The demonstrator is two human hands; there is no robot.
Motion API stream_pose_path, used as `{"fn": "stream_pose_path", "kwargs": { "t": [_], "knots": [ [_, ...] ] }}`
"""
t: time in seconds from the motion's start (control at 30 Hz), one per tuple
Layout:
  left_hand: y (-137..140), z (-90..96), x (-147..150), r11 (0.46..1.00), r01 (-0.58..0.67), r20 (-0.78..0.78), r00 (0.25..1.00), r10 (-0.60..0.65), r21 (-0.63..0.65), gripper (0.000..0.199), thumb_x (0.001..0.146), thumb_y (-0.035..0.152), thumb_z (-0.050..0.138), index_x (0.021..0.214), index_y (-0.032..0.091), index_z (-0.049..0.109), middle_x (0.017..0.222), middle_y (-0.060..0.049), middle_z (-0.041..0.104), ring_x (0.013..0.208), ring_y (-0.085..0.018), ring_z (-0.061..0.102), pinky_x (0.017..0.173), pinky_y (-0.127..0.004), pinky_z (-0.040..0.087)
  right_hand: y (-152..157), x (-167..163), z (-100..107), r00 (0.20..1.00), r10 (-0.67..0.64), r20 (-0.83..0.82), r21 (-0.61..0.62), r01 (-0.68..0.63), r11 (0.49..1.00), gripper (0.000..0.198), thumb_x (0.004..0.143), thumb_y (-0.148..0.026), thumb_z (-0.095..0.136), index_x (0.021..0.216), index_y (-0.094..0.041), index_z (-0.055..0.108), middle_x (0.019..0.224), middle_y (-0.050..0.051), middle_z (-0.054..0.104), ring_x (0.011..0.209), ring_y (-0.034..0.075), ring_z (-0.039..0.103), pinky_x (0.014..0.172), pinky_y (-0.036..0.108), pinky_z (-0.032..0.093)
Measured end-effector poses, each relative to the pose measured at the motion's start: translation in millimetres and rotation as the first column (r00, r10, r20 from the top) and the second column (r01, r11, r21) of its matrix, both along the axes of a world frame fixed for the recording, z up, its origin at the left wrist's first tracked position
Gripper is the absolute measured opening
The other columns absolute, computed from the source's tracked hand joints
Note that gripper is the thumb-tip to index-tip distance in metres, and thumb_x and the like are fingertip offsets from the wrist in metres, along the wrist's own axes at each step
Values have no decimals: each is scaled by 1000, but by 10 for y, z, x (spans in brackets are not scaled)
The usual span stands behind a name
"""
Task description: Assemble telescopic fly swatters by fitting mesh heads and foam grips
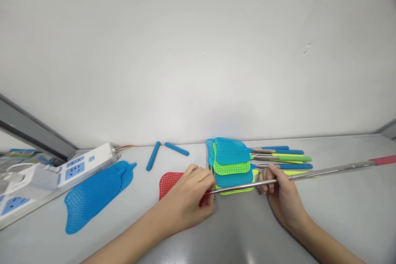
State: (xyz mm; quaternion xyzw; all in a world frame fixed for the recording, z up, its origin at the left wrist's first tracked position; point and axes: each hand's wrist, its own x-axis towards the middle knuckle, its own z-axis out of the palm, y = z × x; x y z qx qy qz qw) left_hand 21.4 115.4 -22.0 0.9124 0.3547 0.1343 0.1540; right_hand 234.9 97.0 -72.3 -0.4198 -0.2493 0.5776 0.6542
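Note:
A red fly swatter (pixel 169 181) with a long extended metal rod and a red grip lies across both hands above the table. My left hand (pixel 193 192) is closed around the neck of its red head and covers much of it. My right hand (pixel 280 189) is closed on the silver rod farther along. Behind the rod lies a pile of assembled blue and green fly swatters (pixel 232 151), their handles pointing right. The pile is partly hidden by the rod and my right hand.
Loose blue swatter heads (pixel 93 194) lie at the left beside a white power strip (pixel 103 159) with a plug in it. Two blue grip sleeves (pixel 153 156) rest near the wall. A grey wall (pixel 198 49) rises along the table's back edge.

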Motion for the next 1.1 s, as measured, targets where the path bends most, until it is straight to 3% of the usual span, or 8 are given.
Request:
{"fn": "stream_pose_path", "kwargs": {
  "t": [0.33, 0.6, 0.93, 1.1],
  "knots": [
    [16, 65, -27, 999, 46, -19, 999, -46, 2, 6, 76, 13, 38, 75, 18, 40, 73, 1, 47, 70, -13, 39, 72, -29, 29, 15, -11, -3, 1000, -4, -16, 1, 4, 1000, 42, 80, -29, 44, 40, -18, 37, 40, -2, 30, 44, 12, 33, 48, 27, 25],
    [41, 110, -105, 994, 94, 14, 995, -95, 57, 21, 81, 9, 28, 62, 19, 32, 59, 3, 36, 56, -12, 28, 67, -28, 30, 19, -19, 7, 999, -18, -41, -14, 18, 1000, 42, 78, -29, 46, 39, -18, 36, 40, -3, 30, 44, 12, 33, 48, 27, 26],
    [46, 137, -89, 998, 62, 73, 996, -61, -12, 25, 86, 19, 28, 70, 19, 47, 61, 1, 48, 60, -12, 37, 68, -28, 32, 20, -27, 35, 998, -41, -40, 7, 42, 999, 42, 78, -32, 47, 39, -18, 36, 40, -3, 29, 42, 11, 33, 46, 25, 27],
    [91, 231, -113, 996, 85, -11, 996, -85, -14, 31, 88, 23, 26, 70, 18, 50, 65, 1, 49, 62, -12, 41, 72, -30, 32, 26, -33, 23, 997, -49, -64, 35, 51, 998, 42, 78, -32, 46, 40, -18, 35, 41, -4, 28, 43, 11, 33, 46, 26, 28]
  ]
}}
